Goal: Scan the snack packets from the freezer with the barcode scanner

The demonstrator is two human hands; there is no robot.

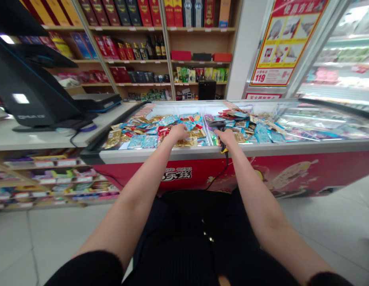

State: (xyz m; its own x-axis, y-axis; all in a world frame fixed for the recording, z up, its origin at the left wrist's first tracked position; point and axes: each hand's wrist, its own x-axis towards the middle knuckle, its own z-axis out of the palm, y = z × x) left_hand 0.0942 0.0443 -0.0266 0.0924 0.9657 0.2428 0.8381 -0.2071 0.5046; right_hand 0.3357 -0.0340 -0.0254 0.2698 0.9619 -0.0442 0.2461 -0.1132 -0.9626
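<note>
Gripping a handheld barcode scanner (218,125), the right hand (227,138) is closed round its handle near the front rim (137,154) of a chest freezer (199,169). A snag is 1 plausible fault: the black cable (227,162) hangs outside the rim and could catch if pulled taut. The left hand (179,131), partly open and curled, is over gold ice-cream packets (184,142), beside a red packet (163,132); whether it grips 1 cannot be told. These loose, overlapping packets could slide away if only a corner were pinched. Between the 2 hands, a white wire divider (207,134) separates the left heap from a 2nd heap (262,133); striking it could jar the scanner. Farther left, a counter (92,138) bears a point-of-sale terminal (29,87). Beyond stand wooden shelves (199,29) and, to the right, a poster (279,67) marked 119.
</note>
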